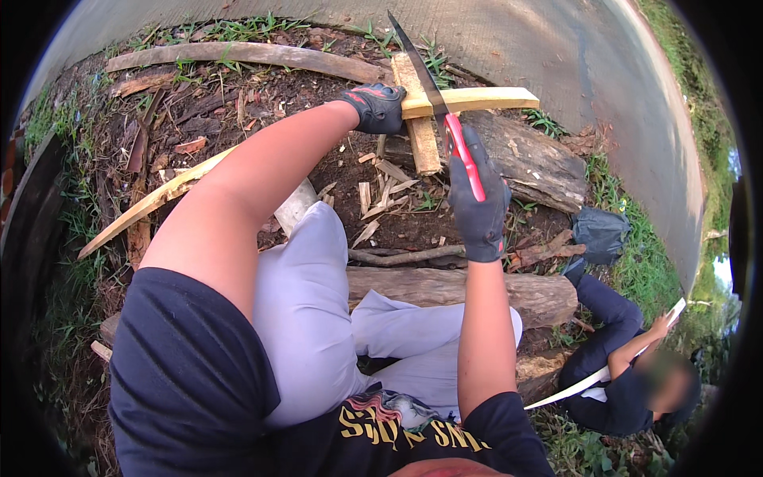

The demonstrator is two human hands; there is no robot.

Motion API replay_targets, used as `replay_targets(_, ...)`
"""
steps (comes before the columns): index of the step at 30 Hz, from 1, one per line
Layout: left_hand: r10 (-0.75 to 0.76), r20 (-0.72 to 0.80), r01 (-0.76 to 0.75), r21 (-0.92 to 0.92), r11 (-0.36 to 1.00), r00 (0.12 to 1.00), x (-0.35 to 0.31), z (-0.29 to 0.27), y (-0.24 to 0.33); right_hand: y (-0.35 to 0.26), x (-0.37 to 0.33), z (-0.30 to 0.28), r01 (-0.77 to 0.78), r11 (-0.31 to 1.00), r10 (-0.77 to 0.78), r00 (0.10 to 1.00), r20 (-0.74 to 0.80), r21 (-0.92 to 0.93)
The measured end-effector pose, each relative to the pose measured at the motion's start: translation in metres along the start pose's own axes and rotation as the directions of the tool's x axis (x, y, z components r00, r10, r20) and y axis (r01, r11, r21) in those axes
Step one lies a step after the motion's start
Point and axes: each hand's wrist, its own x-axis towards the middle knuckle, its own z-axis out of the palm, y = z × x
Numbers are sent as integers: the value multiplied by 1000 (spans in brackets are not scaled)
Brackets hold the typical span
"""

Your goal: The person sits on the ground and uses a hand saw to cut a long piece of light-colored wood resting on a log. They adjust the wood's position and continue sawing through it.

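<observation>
Shirt [310, 451] cut off below, left fingers [387, 95] around half-hidden wood strip [491, 98], right fingers [474, 149] around saw [438, 103]

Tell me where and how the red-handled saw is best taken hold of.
Probably by its red handle, from the near side, as the gloved right hand has it: the handle slants back toward the person, while the thin dark blade points away, across the yellow wooden strip.

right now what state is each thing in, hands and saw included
left hand: gloved, gripping the yellow strip
right hand: gloved, closed around the saw handle
saw: unsheathed, blade crossing the yellow strip
yellow strip: not visibly severed
short board: lying under the strip
grey log: on its side
</observation>
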Motion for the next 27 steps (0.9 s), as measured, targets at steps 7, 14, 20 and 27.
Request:
replay_targets(7, -40, 53, 39, 15, 999, 998, -4, -4, 6, 2, -180, -96, -177, 984, 176, 983, 43, 11)
replay_targets(14, 5, -52, -5, 6, 1000, 999, -2, 9, 1, -31, -130, -105, -87, 988, 93, 995, 37, -131)
replay_targets(20, -6, -27, 6, 2, 1000, 1000, -8, 0, 12, 8, 29, 14, 116, 993, -116, 993, -9, 29)
replay_targets(27, -5, 13, 5, -4, 1000, 1000, -5, -5, 10, 10, 51, 31, 116, 992, -114, 993, -33, 53)
